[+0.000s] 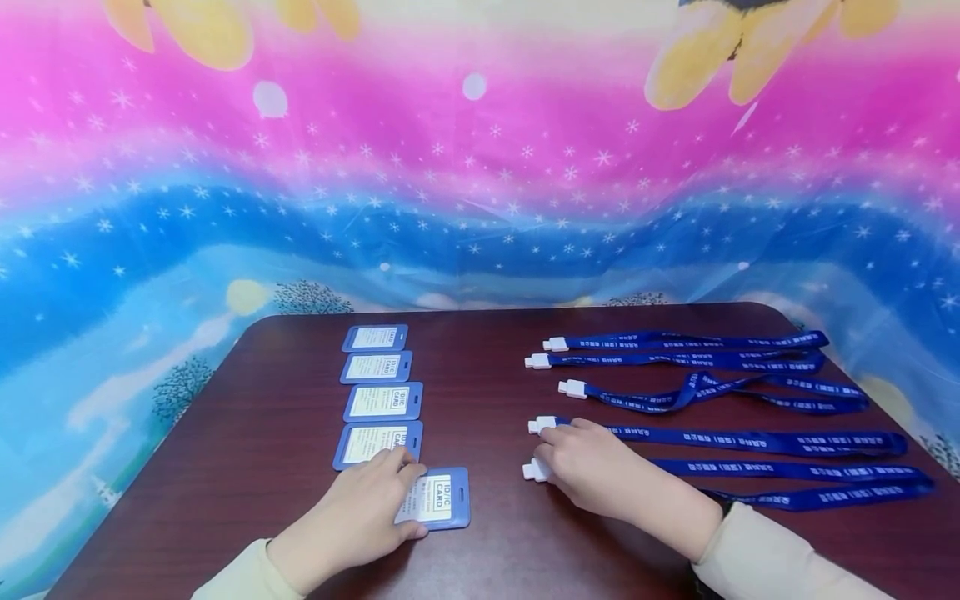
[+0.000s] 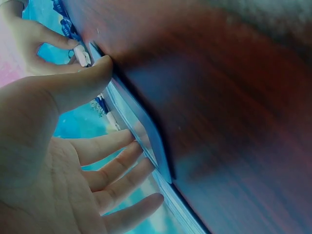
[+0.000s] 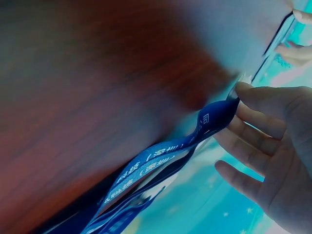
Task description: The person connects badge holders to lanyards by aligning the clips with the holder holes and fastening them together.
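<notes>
My left hand [image 1: 358,510] holds the nearest blue ID card holder [image 1: 459,500] across its width, thumb on the near edge and fingertips at the far one. In the left wrist view that card holder lies almost edge-on between thumb and fingers. My right hand [image 1: 603,468] pinches the nearest blue lanyard [image 1: 757,469] just behind its white plastic clip [image 1: 534,471]. In the right wrist view the lanyard's printed strap [image 3: 214,119] runs down from thumb and forefinger, slightly raised there. The other fingers stay off the strap.
Several more ID card holders [image 1: 382,402] form a column on the left of the dark wooden table [image 1: 480,400]. Several blue lanyards [image 1: 675,342] lie in rows on the right, clips facing left. A colourful printed cloth [image 1: 465,192] hangs behind the table.
</notes>
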`<state>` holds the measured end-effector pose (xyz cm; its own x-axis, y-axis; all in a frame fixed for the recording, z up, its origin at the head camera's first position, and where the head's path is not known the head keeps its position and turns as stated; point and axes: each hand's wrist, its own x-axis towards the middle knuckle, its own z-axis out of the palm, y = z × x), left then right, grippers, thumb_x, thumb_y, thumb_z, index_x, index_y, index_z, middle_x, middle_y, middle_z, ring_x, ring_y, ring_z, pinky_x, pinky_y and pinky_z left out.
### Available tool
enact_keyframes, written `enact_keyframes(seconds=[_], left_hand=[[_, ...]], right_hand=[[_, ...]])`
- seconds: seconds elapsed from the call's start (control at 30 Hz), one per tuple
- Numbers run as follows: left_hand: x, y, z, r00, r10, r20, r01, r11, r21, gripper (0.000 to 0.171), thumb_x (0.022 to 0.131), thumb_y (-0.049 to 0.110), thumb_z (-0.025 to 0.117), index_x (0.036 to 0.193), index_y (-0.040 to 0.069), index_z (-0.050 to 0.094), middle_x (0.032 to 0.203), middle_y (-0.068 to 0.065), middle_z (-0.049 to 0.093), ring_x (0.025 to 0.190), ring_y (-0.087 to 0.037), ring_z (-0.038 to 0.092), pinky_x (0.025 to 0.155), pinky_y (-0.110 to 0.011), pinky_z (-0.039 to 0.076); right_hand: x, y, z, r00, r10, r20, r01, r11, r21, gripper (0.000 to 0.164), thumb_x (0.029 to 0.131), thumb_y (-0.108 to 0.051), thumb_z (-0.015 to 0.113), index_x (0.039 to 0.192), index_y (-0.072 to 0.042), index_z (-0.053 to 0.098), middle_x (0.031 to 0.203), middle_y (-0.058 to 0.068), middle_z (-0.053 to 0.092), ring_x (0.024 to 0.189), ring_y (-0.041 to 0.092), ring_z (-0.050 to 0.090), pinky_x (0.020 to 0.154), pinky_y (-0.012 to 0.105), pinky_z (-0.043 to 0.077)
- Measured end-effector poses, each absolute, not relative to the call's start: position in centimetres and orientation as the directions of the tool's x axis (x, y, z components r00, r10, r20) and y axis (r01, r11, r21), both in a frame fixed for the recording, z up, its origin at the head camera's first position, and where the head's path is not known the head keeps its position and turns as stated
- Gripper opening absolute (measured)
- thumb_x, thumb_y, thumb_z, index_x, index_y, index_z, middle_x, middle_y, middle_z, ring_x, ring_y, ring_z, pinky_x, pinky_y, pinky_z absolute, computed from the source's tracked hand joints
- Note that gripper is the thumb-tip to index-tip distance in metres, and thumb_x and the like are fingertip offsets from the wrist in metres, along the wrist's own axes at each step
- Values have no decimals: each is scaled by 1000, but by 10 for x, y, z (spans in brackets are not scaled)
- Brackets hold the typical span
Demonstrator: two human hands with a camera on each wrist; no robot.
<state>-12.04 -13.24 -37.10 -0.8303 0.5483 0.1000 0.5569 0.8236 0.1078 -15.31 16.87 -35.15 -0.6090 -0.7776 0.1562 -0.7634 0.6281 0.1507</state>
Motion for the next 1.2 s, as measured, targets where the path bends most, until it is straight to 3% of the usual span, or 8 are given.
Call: enact_keyframes(seconds=[0.3,0.8,1.2], left_hand=[[-119,-134,-370,-856,513,55,514,837,188,63,75,42,85,121,4,66,112,-2,57,96,-16,53,74,-39,53],[-116,-136,-380,-890,457,12,426,820,381,63,78,29,84,131,4,61,126,-4,52,114,-22,49,83,-45,52],[-115,-132,-375,-900,435,39,419,835,356,60,71,27,89,123,5,67,110,3,56,98,-16,51,71,-35,50]], right_hand=[[-156,145,-353,-560,-814,152,-794,580,181,17,81,-21,81,92,-10,75,82,-1,68,76,12,63,75,31,53],[-152,118,-355,-544,-833,99,-820,553,151,22,86,-26,76,104,-12,75,91,-2,68,81,11,63,75,27,53],[-150,114,-359,-519,-849,102,-832,529,167,18,89,-27,75,102,-14,75,88,-3,67,79,10,61,71,24,49]])
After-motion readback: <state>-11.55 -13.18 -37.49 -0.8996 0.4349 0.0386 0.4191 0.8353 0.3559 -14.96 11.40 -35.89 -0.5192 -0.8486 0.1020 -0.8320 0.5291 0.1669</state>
